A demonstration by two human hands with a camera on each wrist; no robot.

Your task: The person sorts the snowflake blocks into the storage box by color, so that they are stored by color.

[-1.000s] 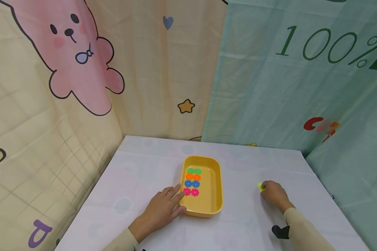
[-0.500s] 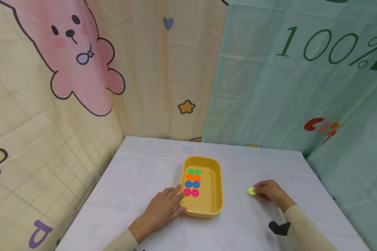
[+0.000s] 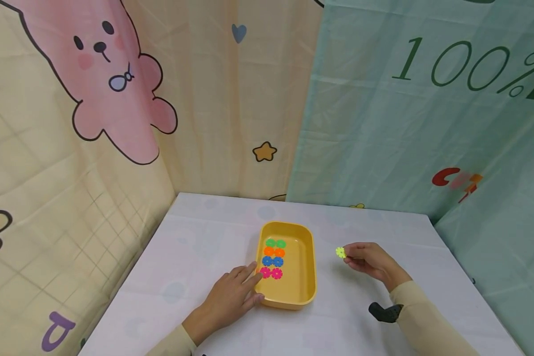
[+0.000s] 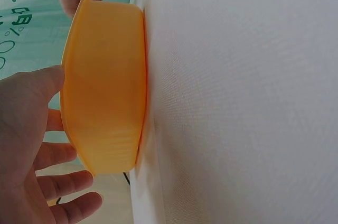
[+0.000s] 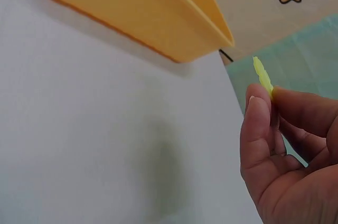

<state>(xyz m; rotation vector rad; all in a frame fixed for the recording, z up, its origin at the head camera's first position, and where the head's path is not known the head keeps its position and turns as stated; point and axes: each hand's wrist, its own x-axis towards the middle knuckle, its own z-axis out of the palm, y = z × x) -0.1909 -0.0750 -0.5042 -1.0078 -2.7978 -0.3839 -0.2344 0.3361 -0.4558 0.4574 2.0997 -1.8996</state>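
In the head view my right hand pinches a yellow-green, flower-shaped plastic disc between thumb and fingertips, raised over the table to the right of a yellow tray. The right wrist view shows that disc edge-on. My left hand rests at the tray's left rim with its fingers fairly straight; in the left wrist view its fingertips lie along the rim of the tray. Inside, along the left half, pairs of matching discs form rows: green, orange, blue and pink.
The tray stands on a white-covered table. Behind it hang a cream curtain and a green curtain; more curtain closes in the left and right sides. A black device sits at my right wrist.
My right hand has lifted the yellow-green disc off the table and carried it left toward the tray. The left hand and the tray stay where they were.
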